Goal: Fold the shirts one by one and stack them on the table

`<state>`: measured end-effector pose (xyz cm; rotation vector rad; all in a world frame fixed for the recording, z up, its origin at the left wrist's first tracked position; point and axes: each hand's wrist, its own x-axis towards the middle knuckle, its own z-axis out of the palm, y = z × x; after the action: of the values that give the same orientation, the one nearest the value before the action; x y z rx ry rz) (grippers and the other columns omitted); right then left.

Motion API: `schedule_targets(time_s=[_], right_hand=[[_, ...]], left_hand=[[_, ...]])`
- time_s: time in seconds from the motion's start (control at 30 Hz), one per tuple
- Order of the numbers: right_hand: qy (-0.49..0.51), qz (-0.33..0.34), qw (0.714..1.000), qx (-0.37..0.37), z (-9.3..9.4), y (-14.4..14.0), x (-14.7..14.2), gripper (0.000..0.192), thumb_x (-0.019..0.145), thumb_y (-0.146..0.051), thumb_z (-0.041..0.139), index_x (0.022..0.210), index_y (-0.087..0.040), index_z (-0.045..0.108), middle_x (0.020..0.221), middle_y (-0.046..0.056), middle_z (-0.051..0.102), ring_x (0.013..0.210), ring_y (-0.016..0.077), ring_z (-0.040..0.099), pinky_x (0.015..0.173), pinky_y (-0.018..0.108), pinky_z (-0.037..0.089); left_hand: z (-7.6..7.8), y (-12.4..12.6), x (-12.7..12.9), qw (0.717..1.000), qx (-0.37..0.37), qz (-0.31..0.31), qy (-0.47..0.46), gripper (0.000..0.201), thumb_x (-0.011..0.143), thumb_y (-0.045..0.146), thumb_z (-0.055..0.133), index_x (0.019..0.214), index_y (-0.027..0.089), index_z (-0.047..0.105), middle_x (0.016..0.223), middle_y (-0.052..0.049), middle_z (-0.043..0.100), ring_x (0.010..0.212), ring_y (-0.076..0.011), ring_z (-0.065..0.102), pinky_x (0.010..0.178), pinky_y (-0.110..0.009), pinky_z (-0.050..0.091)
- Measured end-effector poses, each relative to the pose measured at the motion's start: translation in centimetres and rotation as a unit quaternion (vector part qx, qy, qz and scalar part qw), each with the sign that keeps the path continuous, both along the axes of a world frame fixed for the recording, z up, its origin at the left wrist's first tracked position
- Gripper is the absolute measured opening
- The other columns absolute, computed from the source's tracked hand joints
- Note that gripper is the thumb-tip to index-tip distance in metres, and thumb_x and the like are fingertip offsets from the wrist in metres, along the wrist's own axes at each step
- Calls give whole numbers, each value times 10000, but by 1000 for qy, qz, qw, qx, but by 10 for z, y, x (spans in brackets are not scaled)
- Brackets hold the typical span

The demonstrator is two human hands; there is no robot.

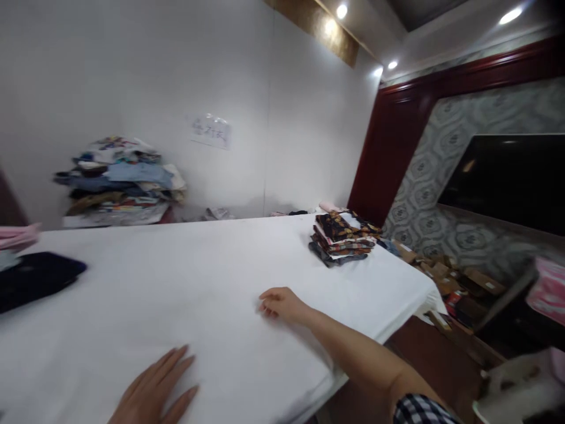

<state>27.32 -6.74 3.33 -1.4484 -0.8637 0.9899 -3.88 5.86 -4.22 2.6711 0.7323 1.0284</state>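
My left hand [156, 388] lies flat on the white cloth covering the table [189, 282], at the near edge of the view. Its fingers are stretched out and the thumb stands apart; nothing is under them that I can see. Farther right, my right hand [283, 304] hovers at or just over the cloth, fingers loosely bent and holding nothing. Whether its fingertips touch the cloth I cannot tell. Beyond it, toward the table's right end, sits a stack of folded clothes [342, 238] in dark floral, plaid and grey.
Dark folded clothing [42, 274] lies at the table's left, with pink cloth [17, 237] behind it. A heaped clothes pile [123, 176] stands against the white wall. Cardboard boxes [441, 277] cover the floor at right, below a wall screen [507, 179]. A paper sign [210, 132] hangs behind.
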Motion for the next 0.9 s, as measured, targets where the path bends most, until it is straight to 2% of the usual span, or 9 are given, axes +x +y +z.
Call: schedule_targets(time_s=[0.03, 0.1, 0.2, 0.3, 0.4, 0.5, 0.63, 0.77, 0.9], right_hand=[[-16, 56, 998, -10, 2, 6, -18, 256, 665, -345, 749, 872, -197, 733, 704, -1, 720, 585, 119, 604, 565, 238, 430], [-58, 145, 988, -4, 9, 14, -52, 222, 710, -326, 712, 904, -226, 752, 788, 2, 739, 684, 148, 641, 663, 278, 476], [-141, 222, 963, 56, 20, 24, -91, 218, 761, -279, 640, 935, -268, 769, 950, 15, 755, 874, 214, 663, 830, 365, 498], [-195, 231, 948, 101, 17, 34, -113, 282, 775, -246, 584, 972, -309, 776, 1038, 39, 746, 965, 274, 659, 887, 454, 503], [-229, 194, 945, 130, -3, 42, -119, 328, 738, -245, 621, 989, -386, 778, 1114, 56, 728, 1090, 325, 640, 1037, 548, 436], [-255, 158, 944, 135, -26, 44, -114, 328, 689, -283, 705, 950, -470, 773, 1194, 72, 694, 1215, 353, 578, 1129, 552, 365], [-287, 147, 939, 121, -44, 43, -105, 284, 696, -374, 719, 951, -489, 768, 1234, 79, 675, 1266, 358, 540, 1147, 573, 342], [-336, 156, 920, 130, -56, 42, -101, 296, 753, -428, 686, 1035, -402, 768, 1283, 80, 656, 1269, 366, 545, 1124, 639, 356], [-452, 152, 861, 177, -71, 45, -95, 285, 873, -423, 583, 1101, -375, 746, 1296, 44, 657, 1211, 323, 606, 1014, 569, 510]], left_hand=[[11, -8, 0, 1000, -13, 9, 13, 565, 790, 406, 576, 1283, 660, 472, 1351, 195, 577, 1207, -275, 622, 1015, -496, 519], [33, -24, 1, 996, -48, 14, 76, 384, 798, 389, 596, 1166, 443, 690, 1334, 58, 636, 1217, -278, 616, 1047, -431, 500], [60, -41, 0, 983, -143, 28, 109, 343, 796, 302, 608, 1115, 283, 733, 1325, -46, 656, 1270, -268, 576, 1099, -395, 451], [81, -44, -7, 965, -252, 15, 76, 350, 787, 264, 642, 1128, 254, 722, 1314, -79, 664, 1250, -247, 593, 1102, -337, 439], [105, -36, -22, 956, -289, 33, 34, 320, 825, 280, 631, 1135, 265, 712, 1325, -69, 658, 1232, -225, 605, 1076, -308, 449], [132, -10, -42, 956, -267, 116, 44, 315, 856, 305, 610, 1151, 243, 700, 1298, -47, 677, 1161, -209, 640, 1011, -288, 489], [152, 50, -79, 930, -248, 261, 70, 360, 888, 336, 578, 1209, 197, 663, 1264, -74, 689, 1043, -220, 678, 1002, -327, 483], [151, 112, -129, 883, -247, 391, 79, 391, 905, 278, 542, 1257, 122, 611, 1321, -161, 639, 1204, -278, 602, 1044, -366, 434], [142, 147, -178, 823, -261, 498, 81, 402, 890, 238, 526, 1276, 138, 572, 1349, -177, 611, 1235, -305, 579, 982, -392, 478]])
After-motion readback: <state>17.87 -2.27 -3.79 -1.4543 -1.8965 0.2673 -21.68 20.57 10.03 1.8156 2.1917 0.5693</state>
